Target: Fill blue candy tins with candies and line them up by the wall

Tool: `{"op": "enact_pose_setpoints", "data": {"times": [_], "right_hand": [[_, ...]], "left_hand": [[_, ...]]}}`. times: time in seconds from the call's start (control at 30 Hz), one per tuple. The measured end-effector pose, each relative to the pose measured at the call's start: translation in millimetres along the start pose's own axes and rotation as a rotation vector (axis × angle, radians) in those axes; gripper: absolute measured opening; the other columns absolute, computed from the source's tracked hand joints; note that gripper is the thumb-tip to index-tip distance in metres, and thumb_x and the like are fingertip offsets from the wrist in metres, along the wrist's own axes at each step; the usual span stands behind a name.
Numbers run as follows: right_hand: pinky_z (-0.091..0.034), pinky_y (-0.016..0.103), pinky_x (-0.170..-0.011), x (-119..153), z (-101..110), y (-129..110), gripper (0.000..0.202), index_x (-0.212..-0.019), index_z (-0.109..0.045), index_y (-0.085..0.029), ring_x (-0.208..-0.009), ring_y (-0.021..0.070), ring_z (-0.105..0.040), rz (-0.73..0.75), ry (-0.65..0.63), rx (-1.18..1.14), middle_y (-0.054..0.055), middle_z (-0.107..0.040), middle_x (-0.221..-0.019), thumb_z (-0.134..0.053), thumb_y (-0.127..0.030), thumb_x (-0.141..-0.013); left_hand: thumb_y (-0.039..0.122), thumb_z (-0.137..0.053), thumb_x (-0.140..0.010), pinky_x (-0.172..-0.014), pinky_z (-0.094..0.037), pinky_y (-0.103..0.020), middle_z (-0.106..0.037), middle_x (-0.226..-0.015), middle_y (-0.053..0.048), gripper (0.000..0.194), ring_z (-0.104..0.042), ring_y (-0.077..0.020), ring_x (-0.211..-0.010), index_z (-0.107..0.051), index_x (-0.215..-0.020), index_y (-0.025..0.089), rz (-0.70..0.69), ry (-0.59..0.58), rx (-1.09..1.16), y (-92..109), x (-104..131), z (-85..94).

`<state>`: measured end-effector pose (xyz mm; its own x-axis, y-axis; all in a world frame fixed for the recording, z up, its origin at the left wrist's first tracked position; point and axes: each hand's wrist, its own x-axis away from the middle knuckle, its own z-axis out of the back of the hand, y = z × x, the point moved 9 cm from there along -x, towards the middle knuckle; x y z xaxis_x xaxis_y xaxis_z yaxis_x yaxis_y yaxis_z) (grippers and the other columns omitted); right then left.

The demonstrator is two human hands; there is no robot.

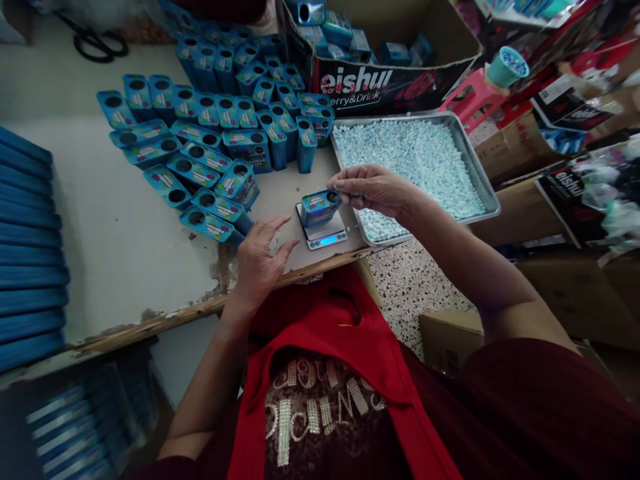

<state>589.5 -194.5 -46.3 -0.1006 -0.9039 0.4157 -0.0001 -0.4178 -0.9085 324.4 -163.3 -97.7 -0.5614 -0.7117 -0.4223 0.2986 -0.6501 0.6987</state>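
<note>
A blue printed tin (320, 208) with a round hole in its top stands on a small digital scale (324, 233) with a lit blue display. My right hand (373, 190) is closed, fingertips pinched at the tin's hole around a few small pale-blue candies, largely hidden by the fingers. Just left of the scale, my left hand (265, 257) is open, thumb and fingers apart, touching neither tin nor scale. A metal tray (493, 203) full of pale-blue candies (410, 160) lies under and behind my right hand.
Several similar blue tins (205, 160) crowd the table left of the scale. Behind the tray stands a cardboard box (390, 83) holding more tins. Black scissors (100, 47) lie at the back left. A blue cup (506, 67) rests on a pink stool (470, 100).
</note>
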Motion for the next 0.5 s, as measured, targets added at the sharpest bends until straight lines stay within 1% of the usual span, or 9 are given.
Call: {"op": "enact_pose_setpoints", "data": {"times": [0.1,0.17,0.27,0.33,0.4,0.5], "right_hand": [[-0.033,0.019,-0.05,-5,1,1,0.013,-0.103,-0.085,-0.015,-0.058,0.0071,-0.048,0.042,-0.007,0.077,-0.003,-0.068,-0.07,-0.094,-0.02,-0.111],[-0.032,0.019,-0.051,-8,0,3,0.007,-0.107,-0.087,-0.015,-0.059,0.0075,-0.048,0.057,-0.015,0.123,-0.004,-0.067,-0.068,-0.093,-0.016,-0.11],[-0.032,0.02,-0.051,-9,-1,5,0.005,-0.11,-0.088,-0.015,-0.059,0.0082,-0.047,0.061,-0.019,0.129,-0.004,-0.067,-0.067,-0.09,-0.019,-0.112],[-0.031,0.02,-0.049,-8,4,5,0.01,-0.109,-0.087,-0.016,-0.058,0.0084,-0.045,0.058,0.011,0.079,-0.004,-0.066,-0.068,-0.091,-0.024,-0.113],[-0.032,0.02,-0.048,-6,14,6,0.011,-0.109,-0.084,-0.016,-0.058,0.0083,-0.045,0.047,0.082,-0.023,-0.004,-0.065,-0.07,-0.09,-0.025,-0.113],[-0.034,0.016,-0.047,-2,35,13,0.004,-0.112,-0.08,-0.016,-0.057,0.0075,-0.045,-0.012,0.212,-0.241,-0.004,-0.064,-0.074,-0.078,-0.017,-0.116]], "left_hand": [[0.038,-0.085,-0.112,-0.125,-0.07,-0.052,-0.089,-0.146,-0.012,0.042,-0.085,-0.035,-0.137,-0.082,-0.153,0.027,0.037,-0.012,0.003,-6,1,-6.0],[0.038,-0.085,-0.112,-0.125,-0.07,-0.053,-0.089,-0.146,-0.012,0.043,-0.085,-0.0358,-0.138,-0.082,-0.153,0.026,0.055,-0.016,0.006,-9,1,-9.3],[0.039,-0.084,-0.112,-0.124,-0.07,-0.053,-0.089,-0.144,-0.013,0.043,-0.085,-0.0356,-0.136,-0.082,-0.152,0.025,0.049,-0.01,0.024,-8,-1,-9.7],[0.04,-0.084,-0.113,-0.124,-0.07,-0.052,-0.089,-0.145,-0.013,0.043,-0.085,-0.035,-0.136,-0.082,-0.153,0.025,0.037,-0.008,0.034,-3,-5,-6.5],[0.041,-0.085,-0.113,-0.126,-0.069,-0.051,-0.088,-0.148,-0.013,0.045,-0.084,-0.0345,-0.139,-0.08,-0.155,0.025,0.031,-0.007,0.033,3,-10,-1.7],[0.039,-0.086,-0.114,-0.129,-0.067,-0.049,-0.086,-0.151,-0.012,0.046,-0.083,-0.0335,-0.142,-0.079,-0.157,0.026,0.027,0.004,0.018,12,-20,4.5]]}}
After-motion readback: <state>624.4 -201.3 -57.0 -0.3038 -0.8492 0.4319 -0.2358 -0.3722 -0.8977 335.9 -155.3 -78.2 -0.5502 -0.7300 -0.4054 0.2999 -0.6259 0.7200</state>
